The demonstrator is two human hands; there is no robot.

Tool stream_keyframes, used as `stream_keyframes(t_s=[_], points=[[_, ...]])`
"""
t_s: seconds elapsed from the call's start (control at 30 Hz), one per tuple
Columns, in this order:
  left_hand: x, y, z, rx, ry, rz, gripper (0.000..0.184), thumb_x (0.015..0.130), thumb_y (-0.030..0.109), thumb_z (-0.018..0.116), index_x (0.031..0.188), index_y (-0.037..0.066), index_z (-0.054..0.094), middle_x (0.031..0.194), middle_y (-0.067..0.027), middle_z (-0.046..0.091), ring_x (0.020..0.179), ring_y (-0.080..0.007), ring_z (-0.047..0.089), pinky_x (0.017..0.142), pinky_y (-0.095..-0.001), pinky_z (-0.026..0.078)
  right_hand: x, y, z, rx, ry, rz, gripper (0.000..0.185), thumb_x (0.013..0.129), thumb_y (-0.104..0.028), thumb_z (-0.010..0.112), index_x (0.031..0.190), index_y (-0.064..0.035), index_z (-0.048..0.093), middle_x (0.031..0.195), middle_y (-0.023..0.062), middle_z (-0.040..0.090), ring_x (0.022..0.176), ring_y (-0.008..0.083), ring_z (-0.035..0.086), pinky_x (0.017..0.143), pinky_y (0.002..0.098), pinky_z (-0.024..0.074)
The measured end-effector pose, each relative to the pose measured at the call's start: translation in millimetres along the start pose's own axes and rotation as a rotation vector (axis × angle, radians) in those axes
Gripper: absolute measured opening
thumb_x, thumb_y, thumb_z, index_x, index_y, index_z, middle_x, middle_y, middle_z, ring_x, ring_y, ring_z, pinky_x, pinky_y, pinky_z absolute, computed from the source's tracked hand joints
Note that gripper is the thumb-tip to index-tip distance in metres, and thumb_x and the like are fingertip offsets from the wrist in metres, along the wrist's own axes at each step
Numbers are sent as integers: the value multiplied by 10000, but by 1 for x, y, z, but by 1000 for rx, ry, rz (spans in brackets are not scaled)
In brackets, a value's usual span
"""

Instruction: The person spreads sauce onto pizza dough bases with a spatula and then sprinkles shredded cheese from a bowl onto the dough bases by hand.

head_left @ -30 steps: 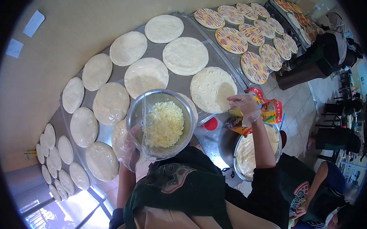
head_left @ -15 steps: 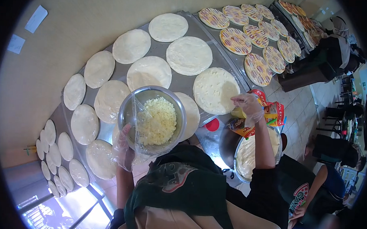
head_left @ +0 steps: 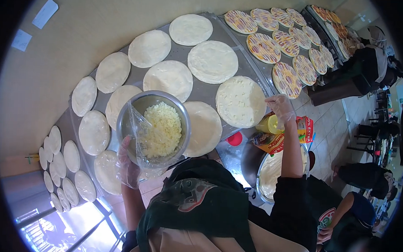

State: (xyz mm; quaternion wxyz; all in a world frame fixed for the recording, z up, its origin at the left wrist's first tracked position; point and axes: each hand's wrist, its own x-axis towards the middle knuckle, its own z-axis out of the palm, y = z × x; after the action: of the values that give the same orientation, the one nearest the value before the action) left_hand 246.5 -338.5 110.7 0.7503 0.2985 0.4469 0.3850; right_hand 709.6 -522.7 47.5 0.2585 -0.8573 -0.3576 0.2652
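Observation:
My left hand (head_left: 128, 161), in a clear plastic glove, grips the near left side of a steel bowl (head_left: 187, 125). Crumbly white-yellow cheese (head_left: 161, 130) fills part of the bowl, with clear plastic film (head_left: 138, 119) over its left side. My right hand (head_left: 282, 109), also gloved, is raised at the right edge of a dough round (head_left: 240, 102) dotted with white bits. Its fingertips are pressed together; whatever they may hold is too small to see. A plain dough round (head_left: 202, 129) lies just right of the bowl.
Many more dough rounds cover the grey table (head_left: 252, 61). Sauce-striped pizzas (head_left: 287, 80) lie on the far table. Red-yellow packets (head_left: 304, 129), a red lid (head_left: 235, 138) and a basin of pale dough (head_left: 271, 173) are at the right. A co-worker's arm (head_left: 339, 213) shows lower right; other people stand beyond.
My left hand and the bowl have moved left, uncovering more of the plain dough round. My right hand has shifted slightly right and up, its fingertips still together. The whole view has shifted a little.

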Motion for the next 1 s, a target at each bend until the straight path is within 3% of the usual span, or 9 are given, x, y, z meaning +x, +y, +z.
stream_keyframes(t_s=[0.07, 0.13, 0.47, 0.53, 0.57, 0.63, 0.77, 0.97, 1.0], points=[[-3, 3, -2, 1, 19, 0, 498, 842, 300, 535, 1214, -13, 426, 1056, -142, 564, 911, -226, 585, 795, -335, 488, -3, 1, 3, -119, -4, -88, 171, 747, -52, 603, 897, 1, 663, 718, 84, 642, 667, 151, 595, 607, 275, 464], [-5, 3, -6, 2, 36, -3, 498, 842, 303, 535, 1213, -12, 427, 1057, -144, 562, 914, -227, 583, 800, -336, 486, -7, 6, 7, 61, -100, -166, 164, 754, -6, 573, 890, 21, 661, 688, 55, 611, 603, 112, 547, 568, 252, 446], [-7, 3, -27, 48, 39, 31, 431, 874, 316, 505, 1164, -2, 471, 1023, -127, 584, 898, -200, 582, 790, -304, 474, -23, 5, 11, -80, -53, -112, 213, 776, 10, 546, 967, 19, 642, 811, 95, 653, 749, 132, 612, 684, 253, 486], [-7, 5, -30, 80, 36, 49, 421, 884, 313, 491, 1161, -4, 473, 1024, -124, 583, 902, -195, 579, 789, -301, 472, -26, 2, 13, 357, -93, -62, 230, 786, -26, 568, 998, 42, 622, 876, 101, 649, 792, 150, 616, 724, 267, 491], [-7, 6, -32, 80, 44, 55, 416, 891, 311, 479, 1162, -5, 473, 1026, -122, 583, 907, -191, 577, 793, -298, 470, -28, 0, 14, 357, -94, -64, 230, 786, -26, 568, 998, 42, 622, 876, 101, 649, 792, 150, 616, 724, 267, 491], [-9, 9, -33, 79, 55, 64, 412, 897, 308, 467, 1162, -7, 474, 1028, -121, 582, 912, -187, 575, 797, -294, 467, -33, -22, 14, 649, -203, -58, 280, 797, -42, 586, 1059, 59, 581, 938, 97, 634, 847, 149, 606, 766, 251, 486], [-12, 17, -38, 12, 117, 61, 438, 882, 315, 492, 1180, -4, 460, 1037, -117, 579, 912, -195, 573, 802, -293, 462, -32, -86, 40, 653, -283, -99, 303, 794, -48, 598, 1076, 58, 565, 926, 99, 636, 858, 144, 606, 785, 246, 480], [-15, 24, -66, -71, 176, 64, 489, 851, 332, 536, 1208, 11, 438, 1061, -108, 565, 933, -206, 561, 818, -305, 452, 0, -141, 124, 695, -396, -246, 295, 764, -125, 633, 1012, 32, 600, 816, 68, 633, 757, 119, 599, 686, 248, 477], [-16, 25, -72, -62, 178, 74, 496, 846, 334, 543, 1212, 16, 435, 1065, -107, 561, 939, -207, 557, 822, -308, 450, 6, -147, 137, 500, -323, -377, 248, 750, -130, 625, 959, 3, 622, 791, 82, 632, 726, 137, 600, 666, 262, 473]])
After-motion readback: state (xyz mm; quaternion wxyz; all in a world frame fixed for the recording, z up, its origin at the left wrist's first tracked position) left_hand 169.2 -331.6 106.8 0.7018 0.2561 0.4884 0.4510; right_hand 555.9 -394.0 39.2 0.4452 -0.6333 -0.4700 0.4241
